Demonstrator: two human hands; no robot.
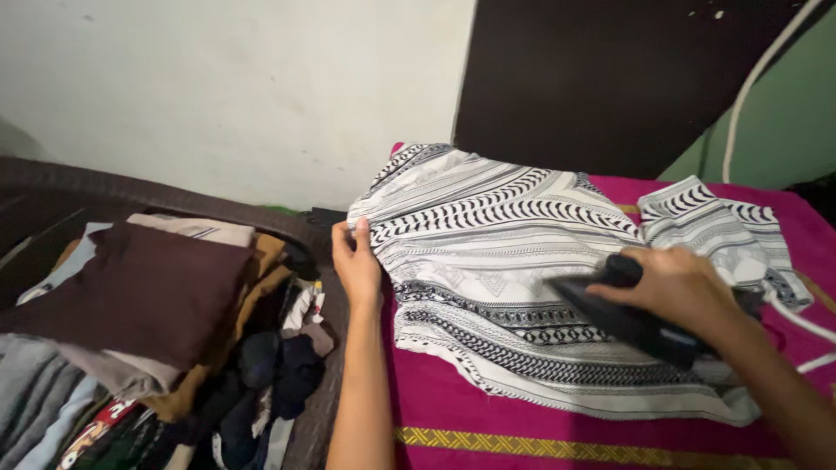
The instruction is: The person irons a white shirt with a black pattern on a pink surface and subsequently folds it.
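A white garment with black patterned bands [496, 252] lies spread on a magenta cloth-covered surface [488, 409]. My left hand [355, 261] pinches the garment's left edge and holds it taut. My right hand [679, 283] grips the handle of a black clothes iron [623, 318], which rests on the right part of the garment. The iron's front points left. Its white cord [805, 324] trails off to the right.
A dark wicker basket [326, 348] at the left holds a pile of folded clothes, with a dark maroon piece [144, 287] on top. A white wall stands behind, with a dark panel [610, 78] and a white cable [753, 83] at the right.
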